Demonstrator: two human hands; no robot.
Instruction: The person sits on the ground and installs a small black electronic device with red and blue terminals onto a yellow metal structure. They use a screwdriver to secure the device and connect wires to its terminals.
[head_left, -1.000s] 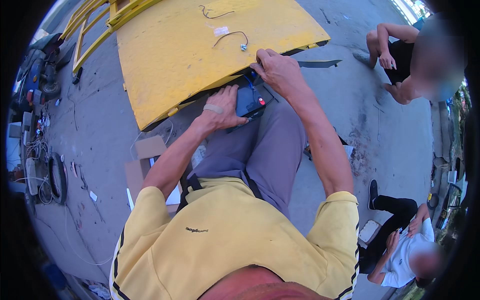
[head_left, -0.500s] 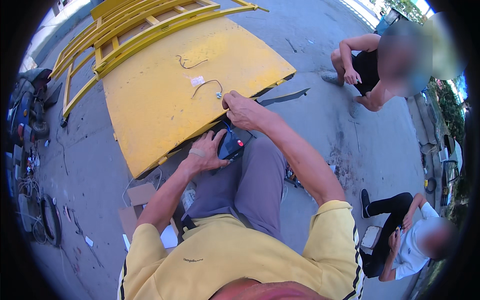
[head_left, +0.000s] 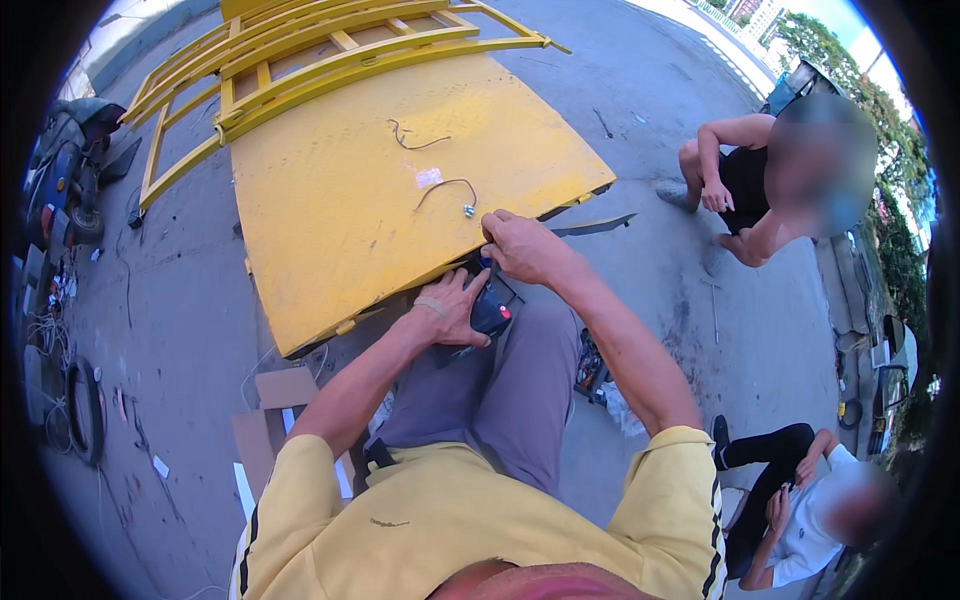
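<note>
A black battery (head_left: pixel 486 318) with a red terminal cap sits between my knees, at the near edge of a yellow metal panel (head_left: pixel 350 220). My left hand (head_left: pixel 452 308) grips the battery from its left, fingers spread over the top and thumb toward me. Just above the battery, at the panel's edge, my right hand (head_left: pixel 522 248) is closed with fingers and thumb pinched together. Something blue shows below those fingers, and what they hold is hidden. Beside them on the panel lie small bolts (head_left: pixel 469 211) and a thin brown wire (head_left: pixel 447 187).
Another wire (head_left: pixel 415 143) and a pale sticker (head_left: pixel 428 178) are farther up the panel, below a yellow frame (head_left: pixel 350 55). Cardboard (head_left: pixel 286 388) lies left of my legs. One person (head_left: pixel 745 180) crouches at the far right; another (head_left: pixel 805 510) sits at the near right.
The view has shifted, so the panel and my hands appear farther right and lower. My left hand stays on the battery and my right hand stays pinched at the panel's edge.
</note>
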